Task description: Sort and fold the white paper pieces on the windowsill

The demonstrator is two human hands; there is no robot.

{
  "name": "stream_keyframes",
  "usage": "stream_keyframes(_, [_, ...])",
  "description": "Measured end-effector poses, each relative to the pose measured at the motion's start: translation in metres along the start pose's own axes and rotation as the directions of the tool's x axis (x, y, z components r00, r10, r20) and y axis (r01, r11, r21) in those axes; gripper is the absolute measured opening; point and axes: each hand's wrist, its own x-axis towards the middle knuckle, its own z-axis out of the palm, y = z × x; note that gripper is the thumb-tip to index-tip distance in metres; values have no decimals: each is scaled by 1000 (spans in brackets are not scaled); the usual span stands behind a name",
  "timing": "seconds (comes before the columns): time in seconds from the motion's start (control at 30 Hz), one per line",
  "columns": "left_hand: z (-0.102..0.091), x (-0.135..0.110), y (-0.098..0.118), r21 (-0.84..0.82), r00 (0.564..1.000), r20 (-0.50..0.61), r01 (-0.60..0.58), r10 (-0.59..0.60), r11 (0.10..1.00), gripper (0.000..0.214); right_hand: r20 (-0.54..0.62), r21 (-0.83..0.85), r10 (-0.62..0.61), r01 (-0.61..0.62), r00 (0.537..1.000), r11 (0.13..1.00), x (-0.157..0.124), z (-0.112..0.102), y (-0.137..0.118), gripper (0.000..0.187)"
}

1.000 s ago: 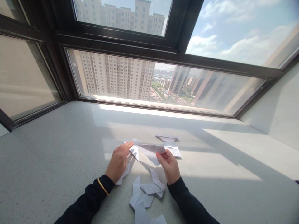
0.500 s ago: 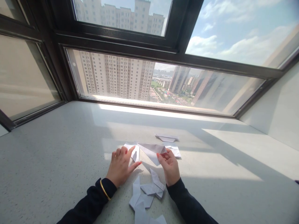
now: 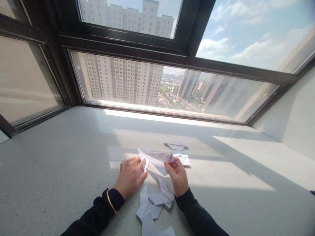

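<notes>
My right hand (image 3: 179, 173) pinches a folded white paper (image 3: 158, 161) by its right end, thumb in front, and holds it out to the left as a long pointed flap. Against that flap's left tip stands a second, smaller folded paper (image 3: 145, 162). My left hand (image 3: 130, 175) grips this smaller piece, index finger on its face and thumb near its lower corner; its other fingers are bent and partly hide the paper. Just below both hands lie several folded paper pieces (image 3: 161, 198) in a loose pile.
Beyond my right hand, a flat folded paper strip (image 3: 176, 145) and a folded paper square (image 3: 183, 159) lie on the speckled white sill (image 3: 73, 170). Dark window frames (image 3: 152, 111) bound the sill at the back, and a white wall (image 3: 295, 111) rises at the right.
My left hand's thumb and index finger have come closer together on the smaller paper, which now tilts up with its point showing. My right hand has barely moved.
</notes>
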Motion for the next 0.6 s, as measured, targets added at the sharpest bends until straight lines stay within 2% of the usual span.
stream_keyframes(0.13, [1, 4, -3, -204, 1000, -31, 0, -6, 979, 32, 12, -13, -6, 6, 1000, 1000, 0, -1, 0, 30])
stream_keyframes(0.23, [-3, 7, -3, -470, 995, -91, -3, -45, 883, 29, 25, -24, -10, 11, 1000, 1000, -1, -1, -3, 28])
stream_keyframes(0.3, [-7, 9, -1, -654, 986, -97, 39, -135, 756, 26, 23, -28, -12, 13, 1000, 1000, -2, 0, -5, 28])
stream_keyframes(0.4, [-12, 11, 4, -863, 970, 36, 151, -239, 482, 30, 32, -31, -30, 31, 999, 999, -3, 0, -5, 29])
stream_keyframes(0.5, [-16, 12, 6, -940, 951, 157, 226, -266, 254, 41, 49, -68, -69, 73, 996, 995, -3, -1, -2, 28])
stream_keyframes(0.6, [-19, 13, 5, -958, 940, 221, 259, -260, 125, 41, 91, -142, -94, 106, 991, 984, -1, -3, 2, 30])
